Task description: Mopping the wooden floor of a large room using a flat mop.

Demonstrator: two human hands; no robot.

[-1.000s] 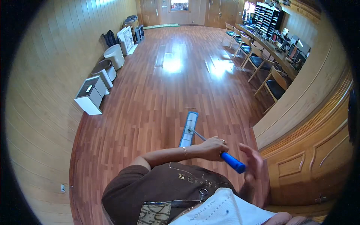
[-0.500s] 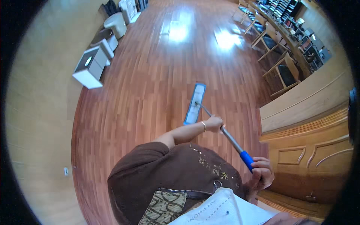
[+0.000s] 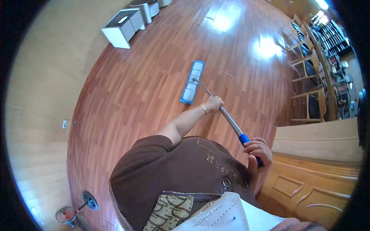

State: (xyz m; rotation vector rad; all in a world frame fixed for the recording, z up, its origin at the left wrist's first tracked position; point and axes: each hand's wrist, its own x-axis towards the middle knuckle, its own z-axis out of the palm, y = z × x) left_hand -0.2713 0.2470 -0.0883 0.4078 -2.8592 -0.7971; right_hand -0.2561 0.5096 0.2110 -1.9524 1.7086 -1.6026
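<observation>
A flat mop (image 3: 189, 94) with a blue-edged, pale rectangular head lies on the wooden floor ahead of me. Its metal pole slants from the head back toward my right side. My left hand (image 3: 214, 103), with a bracelet at the wrist, is wrapped around the lower part of the pole. Higher up, my right hand (image 3: 259, 149) grips the blue handle end (image 3: 243, 139), its fingers curled over it close to my body.
Wooden chairs (image 3: 317, 104) line a long desk (image 3: 327, 88) along the right. A wooden door (image 3: 296, 188) is at the lower right. White-sided furniture (image 3: 117, 36) stands by the left wall. A round dark-rimmed object (image 3: 89, 200) is at the lower left.
My view has turned left, so the room has shifted rightward. The mop head has moved farther ahead and slightly left in the picture. Both hands keep hold of the mop.
</observation>
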